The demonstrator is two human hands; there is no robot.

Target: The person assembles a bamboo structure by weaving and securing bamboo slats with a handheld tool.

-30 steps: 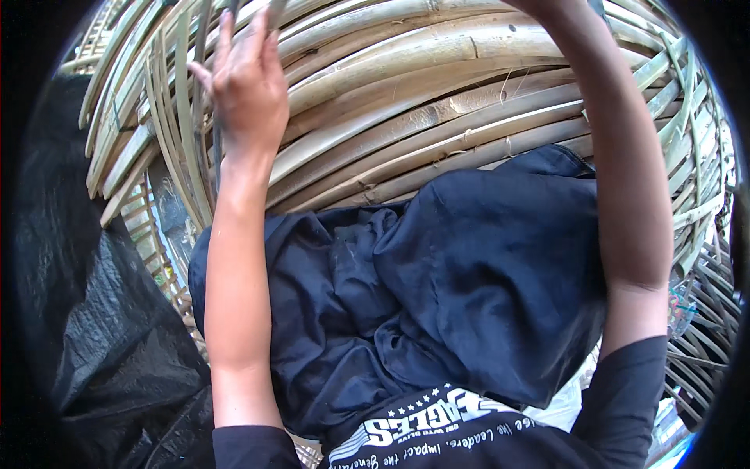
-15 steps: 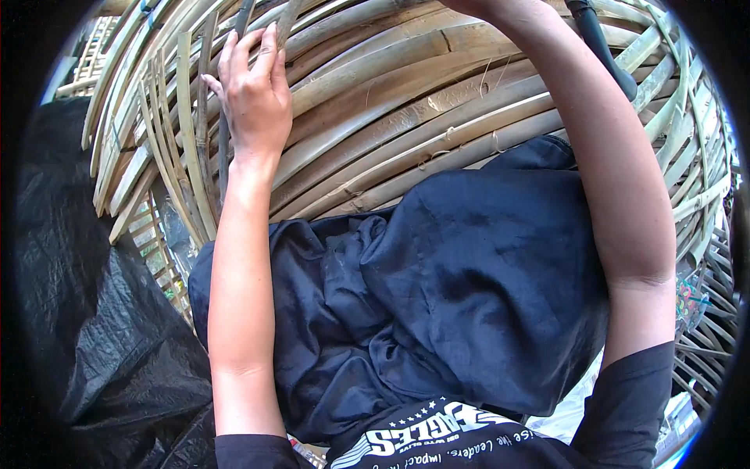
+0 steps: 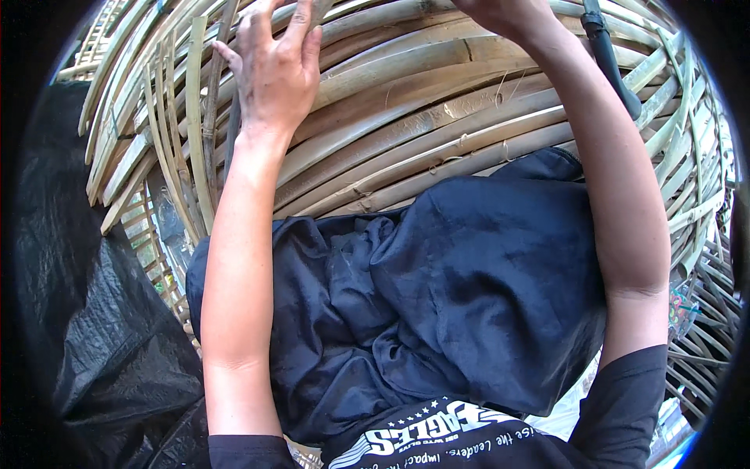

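My left hand rests at the top of the view over a layered wall of split bamboo strips. Its fingers are spread, and their tips reach the upper edge beside narrow dark strips. My right hand is at the top right, close to the same bamboo; the upper edge cuts off its fingers, so any hold is hidden. Just right of my right forearm lies a dark, rounded handle against the strips; its upper end is out of view.
Dark blue cloth covers my lap, below the bamboo. A black plastic sheet hangs at the left, next to a slatted lattice. Woven bamboo strips curve down the right side, with thin sticks below.
My left hand has moved up and slightly right, its fingertips now at the upper edge. The bamboo has shifted slightly in view. My right hand stays at the top.
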